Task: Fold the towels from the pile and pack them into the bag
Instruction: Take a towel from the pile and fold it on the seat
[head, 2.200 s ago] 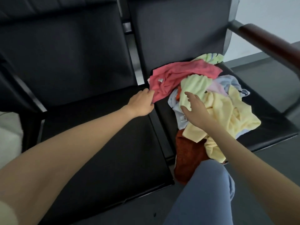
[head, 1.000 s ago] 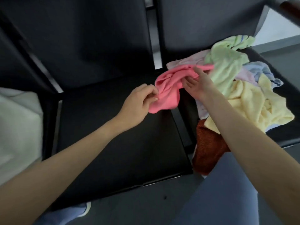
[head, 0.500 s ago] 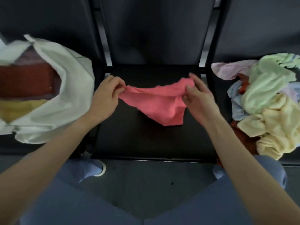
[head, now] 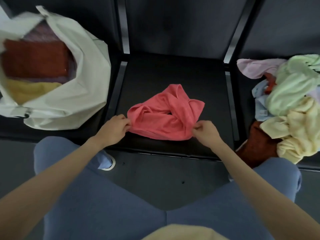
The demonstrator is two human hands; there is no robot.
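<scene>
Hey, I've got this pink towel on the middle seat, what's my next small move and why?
Probably pull both hands apart to spread it flat. The pink towel lies twisted and bunched on the middle seat, with your left hand and right hand each pinching a near edge, so it isn't ready to fold.

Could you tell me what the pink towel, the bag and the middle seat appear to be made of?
Pink towel: soft terry-like cloth, matte, limp folds. Bag: probably thin white woven fabric, crisp creases. Seat: likely black leatherette, smooth, faint sheen.
</scene>
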